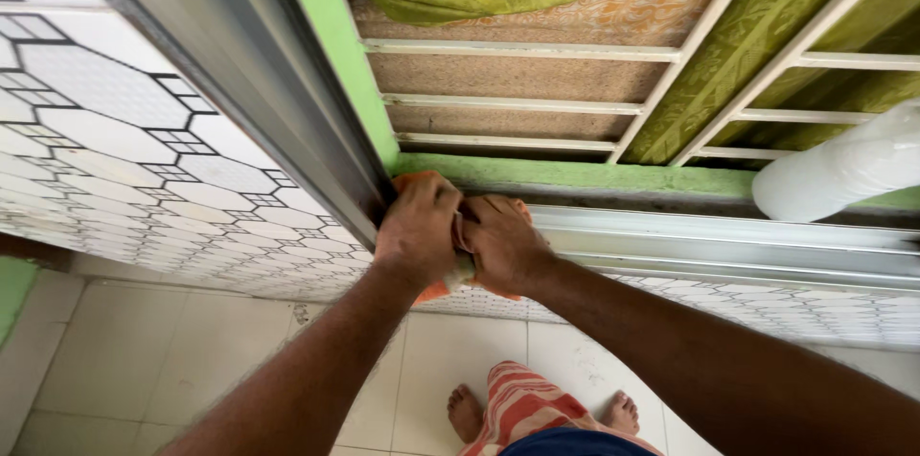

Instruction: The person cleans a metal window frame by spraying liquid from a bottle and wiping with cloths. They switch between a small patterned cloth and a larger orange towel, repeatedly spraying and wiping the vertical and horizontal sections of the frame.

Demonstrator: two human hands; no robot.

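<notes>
Left hand (pixel 418 226) and right hand (pixel 500 243) side by side, fingers closed on an orange cloth (pixel 436 289), pressed into the corner of the window track (pixel 728 245). White grille (pixel 537 52) at 12 o'clock, bare feet at 6.

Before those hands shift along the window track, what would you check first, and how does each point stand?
1. Left hand on the orange cloth: ok, pressed at the corner.
2. Right hand on the cloth too: ok, both hands touch.
3. Cloth against the metal track: ok.
4. Track ahead free of things: not ok, a white cylinder sits over it at right.
5. Dirt left in the track: cannot tell.
6. Bare feet flat on the tiled floor: ok.
</notes>
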